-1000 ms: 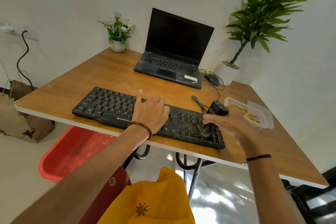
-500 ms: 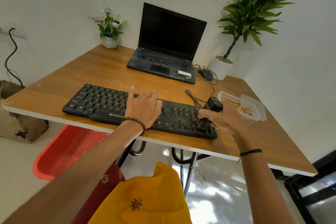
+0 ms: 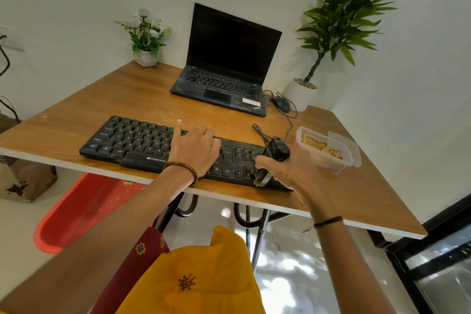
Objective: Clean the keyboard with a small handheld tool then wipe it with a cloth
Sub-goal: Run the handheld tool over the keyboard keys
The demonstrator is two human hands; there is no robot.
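Observation:
A black keyboard (image 3: 132,139) lies along the front edge of the wooden table (image 3: 107,99). My left hand (image 3: 195,149) rests on its middle keys, fingers loosely bent, the little finger raised. My right hand (image 3: 288,171) grips a small black handheld cleaning tool (image 3: 276,151), whose lower end touches the keys at the keyboard's right end. No cloth shows on the table.
An open black laptop (image 3: 229,58) stands behind the keyboard, a black mouse (image 3: 280,104) and cables to its right. A clear plastic container (image 3: 323,150) sits right of my right hand. A small flower pot (image 3: 145,57) and a tall potted plant (image 3: 303,94) stand at the back. A red tub (image 3: 84,206) is below.
The tool's lower end has slid a little toward the keyboard's front right corner. The camera has shifted slightly; my left hand stays on the middle keys.

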